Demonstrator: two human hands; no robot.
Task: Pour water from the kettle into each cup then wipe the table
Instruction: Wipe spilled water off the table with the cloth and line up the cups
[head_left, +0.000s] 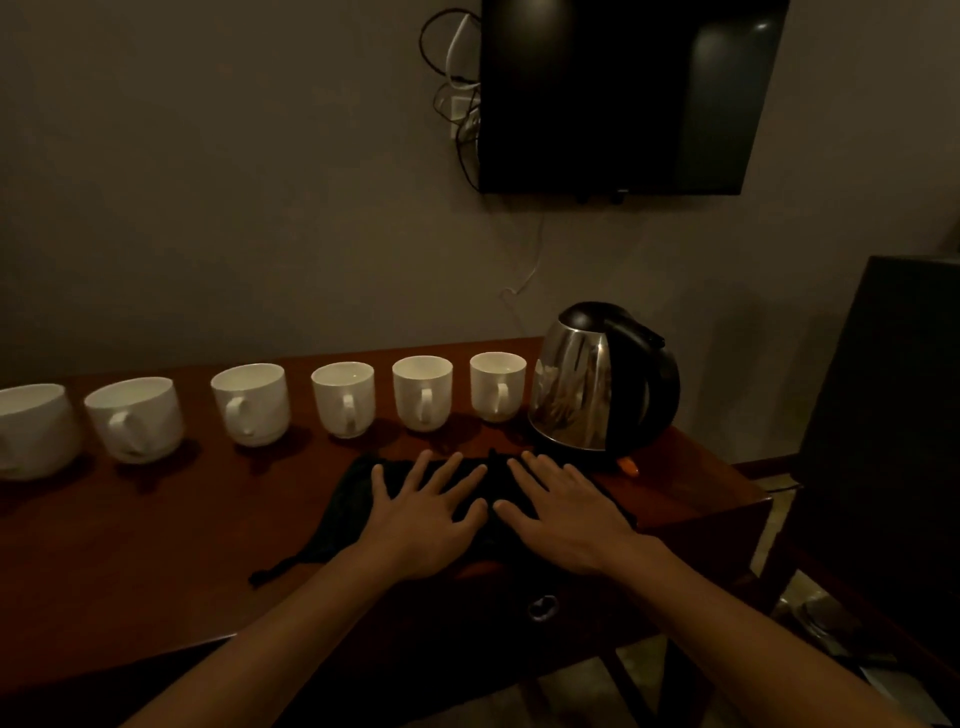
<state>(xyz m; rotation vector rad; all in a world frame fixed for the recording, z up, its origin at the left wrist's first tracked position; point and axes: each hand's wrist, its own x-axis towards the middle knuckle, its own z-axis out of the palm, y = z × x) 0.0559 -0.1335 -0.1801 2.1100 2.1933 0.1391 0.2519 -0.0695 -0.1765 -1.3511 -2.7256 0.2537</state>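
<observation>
Several white cups stand in a row along the back of the dark wooden table (156, 530), from the leftmost cup (31, 428) to the rightmost cup (497, 385). A steel kettle (587, 384) with a black handle and lid stands upright at the right end of the row. A black cloth (353, 499) lies flat on the table in front of the kettle. My left hand (423, 514) and my right hand (561, 512) rest on the cloth side by side, palms down with fingers straight and spread.
A black television (623, 93) hangs on the wall above the kettle, with cables (457, 88) at its left. A dark chair or cabinet (883, 415) stands to the right of the table. A drawer knob (543, 607) sits on the table's front below my hands.
</observation>
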